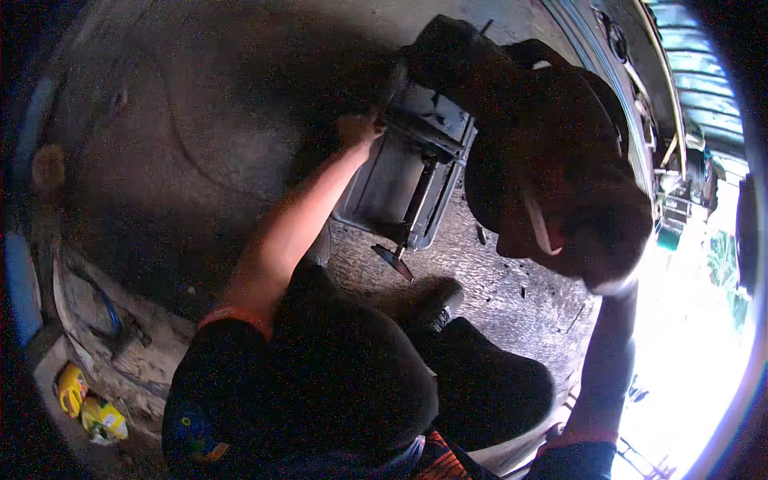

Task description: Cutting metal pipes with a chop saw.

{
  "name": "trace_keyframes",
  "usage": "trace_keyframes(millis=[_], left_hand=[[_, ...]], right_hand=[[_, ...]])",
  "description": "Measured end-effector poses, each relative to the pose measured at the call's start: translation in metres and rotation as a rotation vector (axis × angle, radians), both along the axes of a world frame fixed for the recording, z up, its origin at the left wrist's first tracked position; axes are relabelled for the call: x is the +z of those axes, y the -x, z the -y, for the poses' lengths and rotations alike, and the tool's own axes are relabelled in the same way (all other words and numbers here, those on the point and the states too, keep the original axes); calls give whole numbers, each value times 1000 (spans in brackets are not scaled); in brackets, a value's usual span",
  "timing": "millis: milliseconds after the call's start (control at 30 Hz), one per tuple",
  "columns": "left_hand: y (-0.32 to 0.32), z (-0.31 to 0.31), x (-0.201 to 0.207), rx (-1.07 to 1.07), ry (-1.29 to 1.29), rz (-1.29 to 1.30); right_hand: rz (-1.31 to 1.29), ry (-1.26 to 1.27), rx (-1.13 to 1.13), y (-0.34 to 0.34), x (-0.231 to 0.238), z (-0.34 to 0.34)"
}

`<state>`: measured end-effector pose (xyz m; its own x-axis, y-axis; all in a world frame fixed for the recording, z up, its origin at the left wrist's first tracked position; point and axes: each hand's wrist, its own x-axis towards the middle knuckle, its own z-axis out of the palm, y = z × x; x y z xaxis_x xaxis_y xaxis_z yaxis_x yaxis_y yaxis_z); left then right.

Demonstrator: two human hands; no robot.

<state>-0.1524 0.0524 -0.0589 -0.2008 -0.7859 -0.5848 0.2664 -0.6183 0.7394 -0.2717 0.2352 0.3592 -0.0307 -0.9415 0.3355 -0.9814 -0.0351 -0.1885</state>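
Observation:
My left arm reaches forward, and my left hand [360, 132] is closed at the left edge of a dark rectangular metal frame [384, 188] on the ground. Along the frame's right side runs a rod [418, 196], with a short crossbar handle [394, 261] at its near end. My right forearm [612, 360] rises at the right; its hand is hidden around another person's bowed head, so its fingers do not show. That person [552, 144], in dark clothing, leans over the frame's right side.
My bent knees [360, 360] are close below the frame, with a shoe [440, 300] between. Yellow packages [88, 404] lie at the lower left by a ledge. Small dark bits dot the rough ground [528, 296]. Bright daylight enters at the right.

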Motion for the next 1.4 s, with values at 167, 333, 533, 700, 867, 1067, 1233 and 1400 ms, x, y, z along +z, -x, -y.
trace_keyframes(millis=[167,333,533,700,867,1067,1233,1400], left_hand=[[-5,-1,16,-6,157,175],[-7,-3,17,-114,134,377],[19,7,-52,9,335,389],[28,5,-85,40,527,426],[24,2,-66,3,375,322],[9,2,-18,-23,264,375],[6,2,-1,-208,347,686],[3,-9,-19,-75,628,531]], right_hand=[[128,-183,37,-51,-22,-3],[-21,-57,-6,-74,-56,-17],[57,6,220,-80,-75,-27],[64,43,274,-82,-85,-33],[26,100,265,-75,-91,-40],[40,99,299,-77,-90,-40],[-9,122,281,-73,-88,-34],[-177,178,158,-41,-67,-29]])
